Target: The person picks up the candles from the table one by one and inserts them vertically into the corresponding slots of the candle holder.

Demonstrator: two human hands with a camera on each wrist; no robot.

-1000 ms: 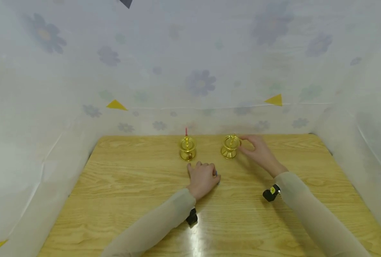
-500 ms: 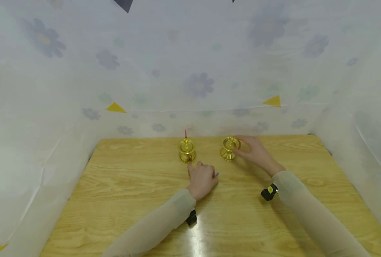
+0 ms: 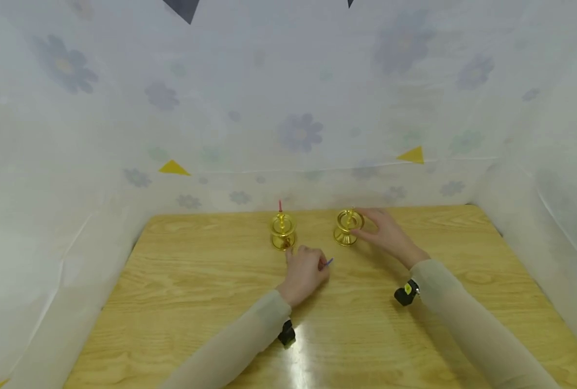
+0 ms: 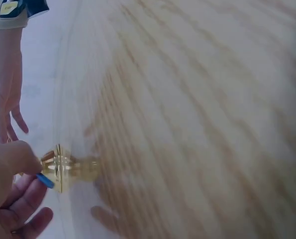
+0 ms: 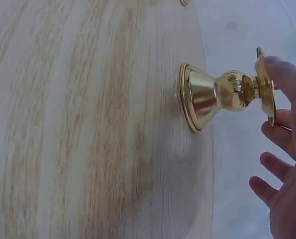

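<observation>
A light-grained wooden table [image 3: 172, 302] is enclosed on three sides by a translucent white sheet printed with pale grey-blue flowers [image 3: 298, 129]. Small yellow triangles [image 3: 173, 168] are seen on the sheet. A bright glare of overhead light [image 3: 302, 359] is reflected near the table's front edge.

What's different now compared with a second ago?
Very little. The left hand, holding a thin blue stick, crept a bit closer to the left gold candle holder. The right hand keeps touching the rim of the right gold candle holder. Both holders stand where they were on the wooden table.
</observation>
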